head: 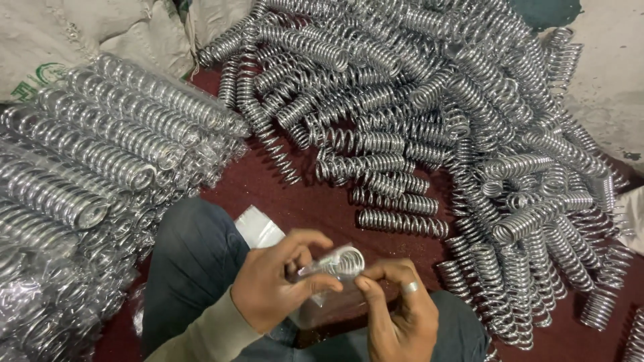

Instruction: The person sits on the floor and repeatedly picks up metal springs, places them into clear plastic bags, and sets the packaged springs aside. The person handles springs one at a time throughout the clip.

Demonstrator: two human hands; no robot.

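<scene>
Taking the dark red floor mat [315,201] as the landmark: along its left edge lies a stack of bagged springs [87,174], shiny coils sealed in clear plastic and piled side by side. Behind that stack, at the mat's far left corner, sit pale woven sacks [80,33]. At the mat's near edge, over the person's knee in dark trousers [188,261], the left hand [275,285] has its fingers curled closed around a clear plastic bag [322,295] and the spring [339,261] partly inside it. A spare flat bag [258,228] lies on the mat just behind that hand. The right hand [399,305], wearing a ring, pinches the spring's end between thumb and forefinger. The mat's centre and right side are covered by a loose heap of bare springs [469,114].
</scene>
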